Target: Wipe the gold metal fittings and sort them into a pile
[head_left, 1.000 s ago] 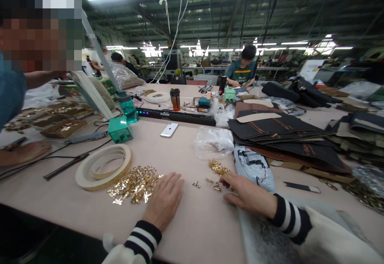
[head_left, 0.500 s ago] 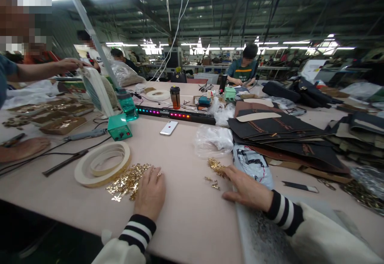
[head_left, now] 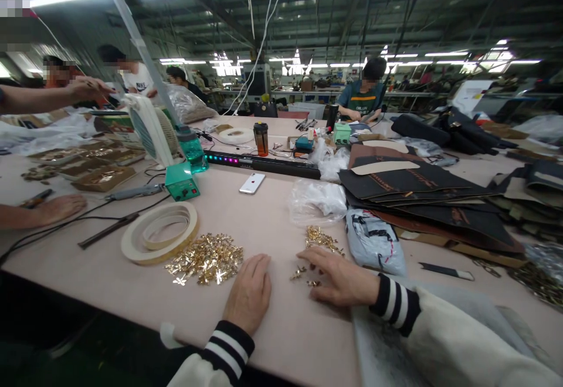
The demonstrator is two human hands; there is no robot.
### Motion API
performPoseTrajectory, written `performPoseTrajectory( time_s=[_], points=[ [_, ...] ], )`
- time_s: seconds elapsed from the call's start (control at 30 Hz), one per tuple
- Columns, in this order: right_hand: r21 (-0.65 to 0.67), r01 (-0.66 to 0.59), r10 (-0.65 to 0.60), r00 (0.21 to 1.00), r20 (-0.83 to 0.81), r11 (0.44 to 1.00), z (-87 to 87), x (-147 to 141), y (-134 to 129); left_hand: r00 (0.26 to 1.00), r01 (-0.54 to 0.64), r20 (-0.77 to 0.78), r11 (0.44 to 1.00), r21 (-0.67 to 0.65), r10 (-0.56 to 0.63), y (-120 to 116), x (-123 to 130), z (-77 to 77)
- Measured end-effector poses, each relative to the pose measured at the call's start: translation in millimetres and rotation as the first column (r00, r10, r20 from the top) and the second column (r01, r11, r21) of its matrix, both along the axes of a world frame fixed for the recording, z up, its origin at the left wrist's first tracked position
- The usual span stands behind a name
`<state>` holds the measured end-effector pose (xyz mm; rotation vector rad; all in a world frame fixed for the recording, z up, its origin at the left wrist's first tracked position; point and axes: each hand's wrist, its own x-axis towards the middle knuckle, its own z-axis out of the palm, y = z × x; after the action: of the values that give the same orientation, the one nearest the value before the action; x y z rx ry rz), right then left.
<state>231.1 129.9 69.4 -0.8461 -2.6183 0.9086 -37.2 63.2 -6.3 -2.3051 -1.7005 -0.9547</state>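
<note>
Right now my left hand (head_left: 250,293) lies flat and empty on the table (head_left: 281,340), fingers loosely together, with the big heap of gold metal pieces (head_left: 206,258) just off its fingertips. My right hand (head_left: 341,278) is spread, palm down, its fingertips on a few loose gold pieces (head_left: 301,272); I cannot tell whether any is actually pinched under them, since the fingers cover that spot. A smaller gold pile (head_left: 322,238) sits just beyond that hand.

What could go wrong, as I judge it: these bits are tiny and slick on a smooth top, so a careless sweep of either palm could scatter them or mix the two piles, and my striped cuff (head_left: 393,305) could drag strays toward the near edge and off it. The crumpled clear plastic bag (head_left: 317,200) beyond the small pile could swallow a piece unnoticed.

Hard to make out: the shape of each piece (small crosses, perhaps, though the glare blurs them) and whatever lies beneath my right palm. The ring of tape (head_left: 159,233) beyond the left heap hides the table under it, and a co-worker's hand (head_left: 59,208) far to my left is cut off at the forearm.
</note>
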Motion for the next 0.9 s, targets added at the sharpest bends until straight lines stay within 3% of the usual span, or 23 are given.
performPoseTrajectory(
  time_s=[0.13,0.23,0.33,0.4,0.47,0.63,0.8,0.9],
  points=[
    [-0.008,0.165,-0.165,0.986,-0.037,0.986,8.0,20,13,1.000,-0.003,0.021,1.000,-0.024,0.003,-1,0,-1.1],
    [0.017,0.218,-0.217,0.976,-0.022,0.976,7.4,26,15,1.000,0.016,0.021,0.999,-0.030,-0.016,-2,2,2.7],
    [0.018,0.215,-0.215,0.976,0.031,0.977,2.6,26,12,0.984,0.167,-0.051,0.983,-0.080,-0.171,-3,4,11.1],
    [0.041,0.230,-0.233,0.970,0.068,0.972,0.0,26,11,0.942,0.307,-0.096,0.941,-0.140,-0.321,-4,5,17.2],
    [0.119,0.269,-0.283,0.952,0.117,0.956,-0.7,26,12,0.914,0.383,-0.074,0.909,-0.163,-0.398,-3,7,21.7],
    [0.366,0.328,-0.444,0.844,0.301,0.871,-0.1,32,18,0.920,0.390,0.047,0.906,-0.164,-0.388,-4,9,22.9],
    [0.276,0.238,-0.321,0.894,0.314,0.931,-8.6,28,17,0.928,0.371,0.032,0.912,-0.175,-0.371,-7,9,25.4],
    [0.232,0.206,-0.270,0.919,0.287,0.951,-12.2,23,13,0.895,0.424,-0.047,0.879,-0.217,-0.443,-8,10,32.5]
  ],
)
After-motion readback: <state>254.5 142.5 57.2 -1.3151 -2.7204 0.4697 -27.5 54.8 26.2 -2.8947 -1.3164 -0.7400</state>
